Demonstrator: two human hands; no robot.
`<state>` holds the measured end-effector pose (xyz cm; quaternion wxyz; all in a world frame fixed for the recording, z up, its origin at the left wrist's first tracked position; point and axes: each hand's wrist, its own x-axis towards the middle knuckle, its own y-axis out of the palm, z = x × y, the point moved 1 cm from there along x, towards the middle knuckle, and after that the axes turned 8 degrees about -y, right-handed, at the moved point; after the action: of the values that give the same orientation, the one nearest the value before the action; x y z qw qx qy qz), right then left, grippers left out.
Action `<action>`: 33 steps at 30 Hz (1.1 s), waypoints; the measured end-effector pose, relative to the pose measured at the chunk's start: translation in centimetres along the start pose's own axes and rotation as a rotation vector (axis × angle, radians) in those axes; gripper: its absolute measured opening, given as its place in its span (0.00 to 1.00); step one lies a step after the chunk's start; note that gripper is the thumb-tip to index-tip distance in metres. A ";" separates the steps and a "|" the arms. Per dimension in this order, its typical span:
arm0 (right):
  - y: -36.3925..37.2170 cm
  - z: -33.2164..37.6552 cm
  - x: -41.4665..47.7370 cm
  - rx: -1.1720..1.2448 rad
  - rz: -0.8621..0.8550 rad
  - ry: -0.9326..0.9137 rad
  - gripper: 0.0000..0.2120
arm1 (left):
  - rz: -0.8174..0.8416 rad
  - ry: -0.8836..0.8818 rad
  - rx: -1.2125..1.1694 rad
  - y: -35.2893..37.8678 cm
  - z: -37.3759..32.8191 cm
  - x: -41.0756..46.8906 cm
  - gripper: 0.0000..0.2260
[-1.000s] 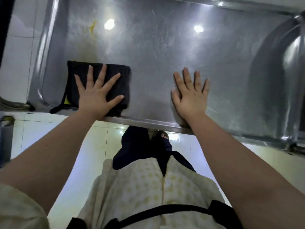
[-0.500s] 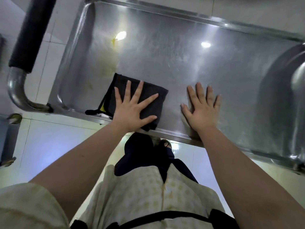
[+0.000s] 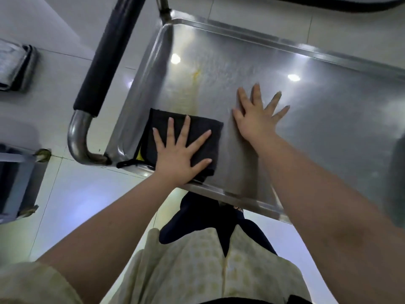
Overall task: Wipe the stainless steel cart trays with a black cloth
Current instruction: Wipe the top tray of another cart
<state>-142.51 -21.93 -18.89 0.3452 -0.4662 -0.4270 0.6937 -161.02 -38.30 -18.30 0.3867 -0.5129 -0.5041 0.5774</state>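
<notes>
At the near left corner of the steel tray (image 3: 328,132), the left hand (image 3: 179,159) lies flat, fingers spread wide, pressing the folded, matte, nearly square black cloth (image 3: 203,125). The right hand (image 3: 254,119) rests splayed on bare brushed metal at the cloth's 2 o'clock. A yellowish streak (image 3: 192,91) runs away toward 12, so the left hand is nearer it.

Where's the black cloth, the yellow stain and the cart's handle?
black cloth (image 3: 160,118), head view, its bare far-left corner.
yellow stain (image 3: 196,73), head view, its brightest blotch.
cart handle (image 3: 107,55), head view, middle of its black grip.
</notes>
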 end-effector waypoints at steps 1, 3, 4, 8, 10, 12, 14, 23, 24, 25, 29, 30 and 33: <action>-0.2 0.2 1.0 -0.026 -0.003 -0.004 0.29 | -0.004 0.001 0.002 0.1 0.0 -0.1 0.32; 0.0 0.5 1.3 -0.100 -0.033 -0.010 0.30 | -0.008 0.002 -0.002 0.0 0.2 -0.2 0.33; 0.2 0.6 1.0 -0.123 -0.057 -0.011 0.30 | -0.008 0.006 -0.010 0.0 0.3 -0.2 0.33; 0.8 1.0 0.4 -0.122 -0.098 -0.001 0.29 | -0.031 0.034 -0.020 0.1 1.0 0.4 0.34; 0.9 1.0 0.5 -0.124 -0.116 0.001 0.29 | -0.045 0.036 -0.007 -0.3 1.7 2.4 0.35; 1.1 1.0 0.5 -0.126 -0.122 -0.002 0.29 | -0.048 0.021 0.000 -1.0 2.3 5.9 0.35; 1.2 0.9 0.6 -0.117 -0.128 -0.002 0.29 | -0.044 0.010 0.006 -1.8 2.3 10.5 0.35; 0.8 0.4 1.1 -0.114 -0.151 0.010 0.29 | 0.100 0.062 0.018 -4.8 0.3 24.9 0.34; 0.8 0.3 1.1 -0.116 -0.149 0.009 0.29 | 0.102 0.065 0.018 -4.8 0.3 24.3 0.34; 0.8 0.3 1.1 -0.115 -0.146 0.009 0.29 | 0.102 0.066 0.012 -4.6 0.3 23.1 0.33; 0.7 0.3 1.1 -0.114 -0.138 0.008 0.29 | 0.053 0.106 -0.017 -2.8 1.0 14.1 0.33; 0.6 0.3 1.1 -0.113 -0.138 0.009 0.29 | 0.037 0.124 -0.018 -2.2 1.3 11.2 0.32; 0.7 0.4 1.0 -0.104 -0.147 0.004 0.29 | 0.010 0.131 -0.015 -0.5 2.5 4.1 0.33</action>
<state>-143.29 -21.39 -19.80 0.3712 -0.4524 -0.4949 0.6424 -164.25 -34.74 -18.71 0.4120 -0.5549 -0.4793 0.5410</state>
